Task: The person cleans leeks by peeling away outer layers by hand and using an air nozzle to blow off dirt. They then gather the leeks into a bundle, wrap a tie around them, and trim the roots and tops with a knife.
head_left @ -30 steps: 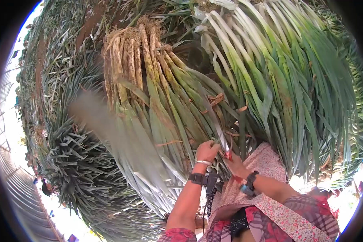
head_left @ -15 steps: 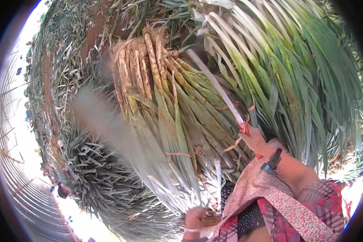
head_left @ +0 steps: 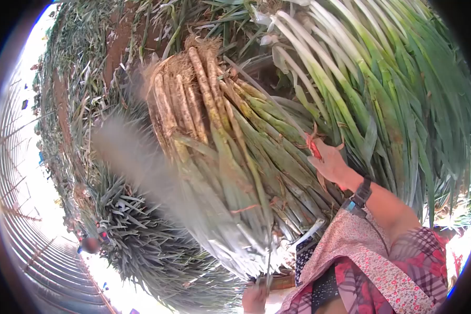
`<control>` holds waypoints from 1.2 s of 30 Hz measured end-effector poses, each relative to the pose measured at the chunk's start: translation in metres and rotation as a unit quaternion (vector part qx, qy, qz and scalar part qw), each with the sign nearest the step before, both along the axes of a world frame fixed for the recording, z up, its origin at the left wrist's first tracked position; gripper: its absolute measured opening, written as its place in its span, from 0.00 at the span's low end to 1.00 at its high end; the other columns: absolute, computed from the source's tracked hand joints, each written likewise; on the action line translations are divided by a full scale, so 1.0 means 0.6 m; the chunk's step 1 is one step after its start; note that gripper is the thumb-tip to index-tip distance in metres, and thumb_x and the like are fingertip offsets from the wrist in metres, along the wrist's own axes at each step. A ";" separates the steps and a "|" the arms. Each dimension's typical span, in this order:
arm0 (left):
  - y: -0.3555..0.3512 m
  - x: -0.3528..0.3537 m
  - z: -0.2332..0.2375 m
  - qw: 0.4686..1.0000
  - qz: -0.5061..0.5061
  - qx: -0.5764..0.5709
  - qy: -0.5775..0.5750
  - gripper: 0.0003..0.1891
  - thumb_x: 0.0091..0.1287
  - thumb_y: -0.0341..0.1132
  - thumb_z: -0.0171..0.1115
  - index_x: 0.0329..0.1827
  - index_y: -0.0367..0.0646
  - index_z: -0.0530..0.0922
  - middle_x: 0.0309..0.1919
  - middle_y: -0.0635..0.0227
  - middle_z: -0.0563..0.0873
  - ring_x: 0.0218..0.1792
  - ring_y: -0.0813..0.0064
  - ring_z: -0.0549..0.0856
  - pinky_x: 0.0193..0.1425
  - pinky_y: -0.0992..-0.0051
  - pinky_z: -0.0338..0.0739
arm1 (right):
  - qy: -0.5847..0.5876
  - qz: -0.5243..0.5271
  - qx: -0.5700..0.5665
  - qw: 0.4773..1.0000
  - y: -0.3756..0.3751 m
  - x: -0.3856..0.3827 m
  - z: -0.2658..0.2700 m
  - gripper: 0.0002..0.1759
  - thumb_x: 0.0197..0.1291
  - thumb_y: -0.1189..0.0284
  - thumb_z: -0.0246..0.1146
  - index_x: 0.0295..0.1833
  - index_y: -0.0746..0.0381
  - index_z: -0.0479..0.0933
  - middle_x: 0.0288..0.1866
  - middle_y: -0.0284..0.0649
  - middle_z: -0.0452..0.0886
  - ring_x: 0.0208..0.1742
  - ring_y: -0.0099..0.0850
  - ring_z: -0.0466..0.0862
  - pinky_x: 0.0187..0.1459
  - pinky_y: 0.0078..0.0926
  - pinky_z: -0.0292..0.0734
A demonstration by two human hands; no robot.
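Note:
My right hand, wearing a dark wristwatch, is closed around the red handle of a long thin-bladed knife. The blade slants up and left, over the right edge of a pile of long green onions. These have brownish, soil-stained stalks, with roots at the top and leaf tips toward me. By those tips, at the bottom of the view, my left hand is curled closed. What is in its fingers does not show clearly; a thin leaf hangs beside it.
A heap of cleaner green onions with white stalks lies at the right. More leafy onions are piled at lower left. Loose leaves lie over brown soil at the back. A blurred grey shape covers part of the left side.
My right hand has moved up a little, and the knife's blade has swung left, closer to the stained onions. My left hand has shifted slightly downward.

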State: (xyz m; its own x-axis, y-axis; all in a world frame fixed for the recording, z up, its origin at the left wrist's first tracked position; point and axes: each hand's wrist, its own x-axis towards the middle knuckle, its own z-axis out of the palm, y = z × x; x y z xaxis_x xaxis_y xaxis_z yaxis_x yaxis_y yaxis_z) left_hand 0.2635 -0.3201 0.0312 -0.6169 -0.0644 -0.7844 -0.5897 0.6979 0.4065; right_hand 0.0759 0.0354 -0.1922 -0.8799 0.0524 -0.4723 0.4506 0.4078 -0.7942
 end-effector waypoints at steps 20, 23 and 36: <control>0.038 -0.652 -0.393 0.836 -0.059 -0.408 0.363 0.35 0.65 0.60 0.49 0.62 0.38 0.68 0.59 0.48 0.71 0.61 0.49 0.68 0.62 0.54 0.64 | -0.002 0.025 0.166 0.986 -0.073 -0.024 -0.004 0.31 0.52 0.68 0.64 0.63 0.56 0.65 0.43 0.44 0.76 0.39 0.48 0.78 0.39 0.43 0.75; 0.044 -0.655 -0.393 0.841 -0.057 -0.418 0.339 0.34 0.65 0.61 0.47 0.62 0.39 0.68 0.59 0.49 0.71 0.61 0.49 0.68 0.61 0.53 0.65 | -0.047 -0.078 0.122 0.988 -0.092 -0.018 -0.038 0.28 0.49 0.67 0.64 0.58 0.58 0.69 0.47 0.46 0.77 0.44 0.48 0.79 0.42 0.43 0.75; 0.047 -0.650 -0.413 0.791 -0.065 -0.466 0.390 0.28 0.63 0.55 0.53 0.60 0.47 0.70 0.53 0.61 0.76 0.56 0.57 0.73 0.56 0.54 0.65 | 0.016 0.024 0.250 0.968 -0.087 -0.221 -0.096 0.15 0.50 0.67 0.64 0.42 0.61 0.71 0.38 0.47 0.79 0.39 0.45 0.82 0.37 0.41 0.76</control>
